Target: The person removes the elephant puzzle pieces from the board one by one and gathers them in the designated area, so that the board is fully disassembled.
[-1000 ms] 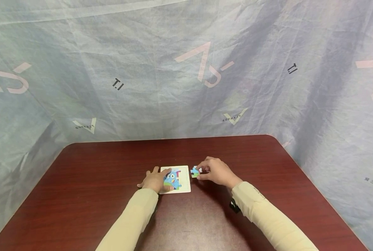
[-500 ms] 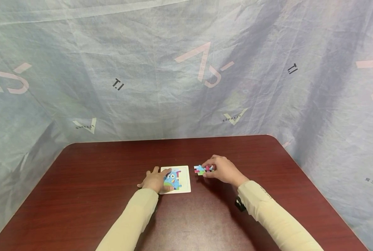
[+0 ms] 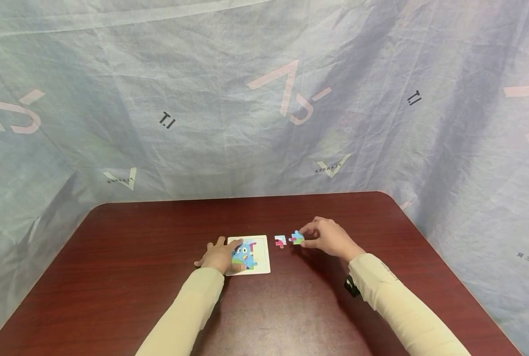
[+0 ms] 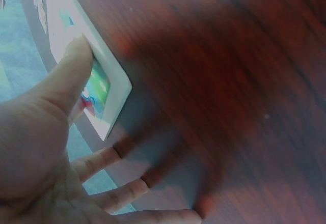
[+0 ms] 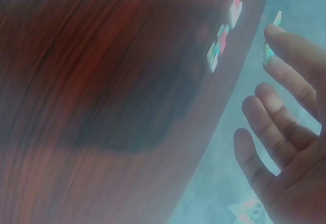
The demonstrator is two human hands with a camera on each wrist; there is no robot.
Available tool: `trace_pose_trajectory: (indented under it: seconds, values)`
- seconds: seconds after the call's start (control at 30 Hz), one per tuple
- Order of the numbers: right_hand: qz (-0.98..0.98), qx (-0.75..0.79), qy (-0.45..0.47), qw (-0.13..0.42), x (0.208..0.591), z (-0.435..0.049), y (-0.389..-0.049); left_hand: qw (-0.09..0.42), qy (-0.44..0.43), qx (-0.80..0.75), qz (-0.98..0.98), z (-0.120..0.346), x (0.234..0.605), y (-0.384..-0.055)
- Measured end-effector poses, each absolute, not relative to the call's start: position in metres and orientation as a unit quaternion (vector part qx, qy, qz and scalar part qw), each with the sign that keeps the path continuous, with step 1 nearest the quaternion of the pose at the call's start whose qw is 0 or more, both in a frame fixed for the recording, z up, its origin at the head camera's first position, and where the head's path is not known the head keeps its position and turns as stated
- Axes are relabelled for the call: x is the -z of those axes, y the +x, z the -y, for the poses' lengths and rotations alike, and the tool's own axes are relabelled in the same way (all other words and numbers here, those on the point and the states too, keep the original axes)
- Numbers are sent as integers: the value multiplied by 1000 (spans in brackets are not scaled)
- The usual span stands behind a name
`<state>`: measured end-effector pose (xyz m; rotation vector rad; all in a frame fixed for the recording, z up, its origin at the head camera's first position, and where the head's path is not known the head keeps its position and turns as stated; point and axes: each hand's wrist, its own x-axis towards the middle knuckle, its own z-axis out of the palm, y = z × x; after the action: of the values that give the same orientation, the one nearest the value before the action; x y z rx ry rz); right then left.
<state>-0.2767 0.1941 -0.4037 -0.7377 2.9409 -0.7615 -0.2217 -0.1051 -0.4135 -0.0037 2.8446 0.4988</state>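
Observation:
A square white-framed jigsaw tray [image 3: 262, 254] lies on the table, its left part filled with joined pieces [image 3: 248, 251] that show a blue cartoon animal. My left hand [image 3: 217, 256] rests at the tray's left edge, thumb and fingers spread, with the thumb [image 4: 76, 63] over the frame and picture. To the right of the tray, my right hand [image 3: 331, 238] pinches a blue-and-green jigsaw piece [image 5: 268, 55] between thumb and index finger. The right wrist view shows it raised over the table, the other fingers loosely bent.
A pink-and-white jigsaw piece [image 3: 280, 241] lies just right of the tray. Beyond it, in the right wrist view, lies another loose piece [image 5: 219, 48], partly overlapped by the held one in the head view. Behind the reddish-brown table [image 3: 166, 217] hangs a grey printed cloth [image 3: 220, 99].
My right hand has moved right, away from the tray, with the pinched piece, and the pink-and-white piece has come into plain sight. My left hand and the tray have stayed put.

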Motion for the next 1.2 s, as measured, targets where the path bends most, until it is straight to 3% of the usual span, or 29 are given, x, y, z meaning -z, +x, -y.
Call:
trace_pose_trajectory:
  seconds: [0.67, 1.2]
  values:
    - [-957, 214, -197, 7, 413, -226, -292, 111, 5, -178, -978, 105, 411, -218]
    - [-965, 202, -160, 47, 423, -228, -296, 121, 3, -170, -978, 105, 414, -222]
